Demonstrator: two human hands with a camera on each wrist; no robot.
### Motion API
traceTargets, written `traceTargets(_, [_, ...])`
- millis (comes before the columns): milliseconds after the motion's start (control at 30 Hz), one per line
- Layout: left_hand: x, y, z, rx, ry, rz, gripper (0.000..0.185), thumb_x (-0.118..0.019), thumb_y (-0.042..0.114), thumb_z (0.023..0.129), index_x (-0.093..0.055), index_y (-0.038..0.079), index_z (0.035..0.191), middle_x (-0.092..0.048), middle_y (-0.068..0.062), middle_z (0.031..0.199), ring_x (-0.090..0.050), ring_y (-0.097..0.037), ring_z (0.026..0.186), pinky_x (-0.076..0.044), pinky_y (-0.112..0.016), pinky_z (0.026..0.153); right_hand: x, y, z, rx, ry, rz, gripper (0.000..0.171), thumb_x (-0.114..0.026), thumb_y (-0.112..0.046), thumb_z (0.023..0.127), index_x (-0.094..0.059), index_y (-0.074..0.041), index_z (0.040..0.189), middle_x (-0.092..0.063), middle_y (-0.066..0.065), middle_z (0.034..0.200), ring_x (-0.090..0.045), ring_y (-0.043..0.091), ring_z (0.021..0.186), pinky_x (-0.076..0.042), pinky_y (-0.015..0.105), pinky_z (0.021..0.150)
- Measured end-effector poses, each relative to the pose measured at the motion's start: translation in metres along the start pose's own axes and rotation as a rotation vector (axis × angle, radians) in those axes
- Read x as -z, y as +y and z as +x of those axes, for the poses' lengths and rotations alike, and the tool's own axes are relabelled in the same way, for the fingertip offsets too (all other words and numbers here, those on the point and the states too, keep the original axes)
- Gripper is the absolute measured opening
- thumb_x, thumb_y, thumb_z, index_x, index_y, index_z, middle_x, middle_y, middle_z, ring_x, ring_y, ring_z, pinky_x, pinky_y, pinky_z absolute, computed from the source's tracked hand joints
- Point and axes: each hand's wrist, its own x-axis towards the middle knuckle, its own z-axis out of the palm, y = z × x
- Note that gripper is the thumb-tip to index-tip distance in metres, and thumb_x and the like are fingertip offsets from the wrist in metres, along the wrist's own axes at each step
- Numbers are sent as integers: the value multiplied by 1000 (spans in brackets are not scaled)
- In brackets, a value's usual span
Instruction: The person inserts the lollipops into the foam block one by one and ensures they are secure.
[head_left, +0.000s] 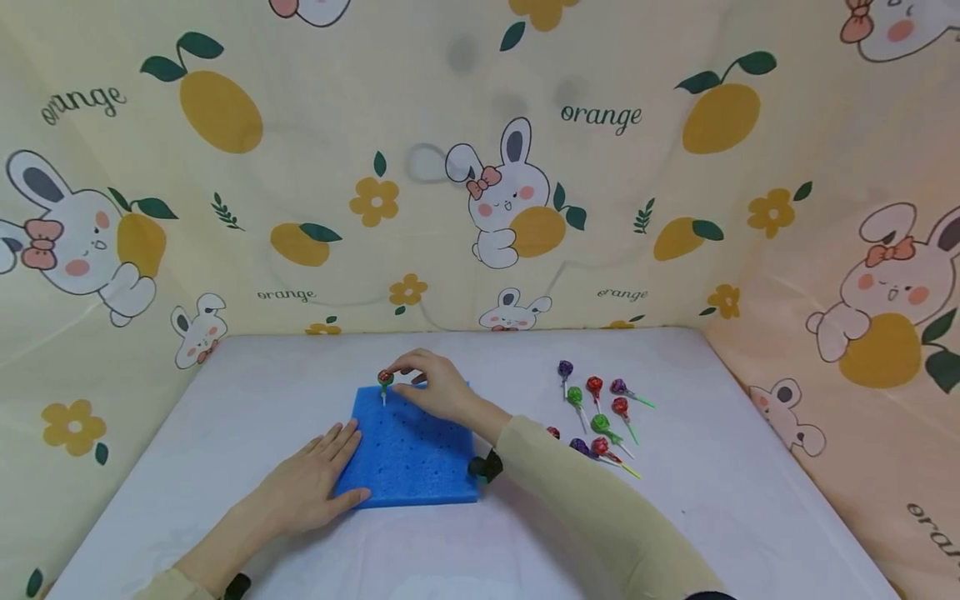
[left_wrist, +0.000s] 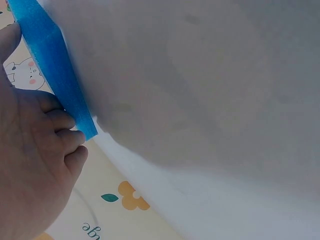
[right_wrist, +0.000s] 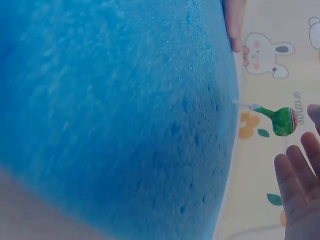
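Note:
A blue foam board [head_left: 420,471] dotted with small holes lies on the table. At its far left corner a lollipop [head_left: 386,377] in a red and green wrapper stands upright, its white stick down at the foam. My right hand [head_left: 438,387] is beside it, fingers spread and index fingertip right at the candy in the head view. In the right wrist view the fingertips [right_wrist: 295,150] show apart from the lollipop [right_wrist: 284,121]. My left hand [head_left: 311,483] rests along the board's left edge, fingers fairly straight and thumb over the near corner; the left wrist view shows it against the board's side [left_wrist: 65,75].
To the right of the board lie several loose lollipops [head_left: 600,423] in purple, red and green wrappers, some partly behind my right sleeve [head_left: 585,500]. A patterned cloth [head_left: 337,125] with rabbits and oranges rises behind and beside the white table [head_left: 247,400].

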Motion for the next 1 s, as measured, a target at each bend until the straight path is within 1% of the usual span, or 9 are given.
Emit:
traceTargets(67, [-1,0,1,1,-5,-2,94,-53,66,100,-38,-8,156,-30,-26,166,-30,-46,152,-33,-62,119,3,1,-4,-13,-3,0,29,-70,-16,101,-70,-11,130,-66,2,131,-64,19,119,-57,23,93])
traceTargets(167, [-1,0,1,4,-8,-3,95,-53,66,100,-37,-8,156,-29,-26,166,-30,-46,152,-33,-62,120,11,2,-9,-24,-7,-11,29,-70,-15,101,-70,-10,129,-66,3,131,-65,19,118,-58,26,94])
traceTargets(267, [0,1,1,2,-2,1,94,-53,66,100,-37,-8,156,-29,-27,166,-30,-46,152,-34,-62,119,21,4,-15,-18,-11,-14,28,-71,-14,101,-70,-8,128,-66,4,130,-66,19,116,-59,28,94])
traceTargets(367, [0,0,1,-4,4,8,94,-52,66,100,-38,-8,156,-30,-27,166,-31,-46,152,-34,-61,119,32,7,-23,-11,-16,-13,27,-71,-12,100,-70,-8,126,-67,4,129,-67,18,114,-59,26,92])
traceTargets(633, [-1,0,1,-20,17,10,93,-52,65,101,-38,-9,155,-30,-27,165,-31,-47,151,-35,-61,119,64,21,-50,8,-35,-26,26,-72,-9,99,-71,-1,123,-68,7,124,-69,24,110,-59,26,90])
traceTargets(733, [-1,0,1,-20,18,16,94,-51,66,101,-39,-9,155,-31,-27,165,-31,-46,151,-35,-61,119,76,28,-61,5,-35,-52,24,-73,-8,98,-72,-2,121,-69,5,121,-69,22,108,-60,26,89])
traceTargets(833, [-1,0,1,-17,13,17,94,-51,67,100,-39,-9,155,-30,-27,165,-31,-46,152,-35,-61,119,89,34,-74,-13,-37,-87,23,-73,-8,98,-73,-5,120,-69,3,120,-69,19,106,-60,26,88])
traceTargets(933, [-1,0,1,-16,10,13,94,-52,67,100,-39,-9,155,-31,-27,165,-31,-47,152,-35,-61,119,101,38,-86,-47,-55,-117,22,-73,-9,98,-73,-10,120,-70,2,118,-69,17,104,-60,27,87])
traceTargets(1000, [-1,0,1,-15,11,14,94,-52,67,100,-39,-8,155,-31,-27,165,-31,-47,152,-35,-62,119,109,40,-94,-71,-76,-136,22,-73,-10,98,-73,-10,120,-71,5,118,-69,16,103,-61,29,88])
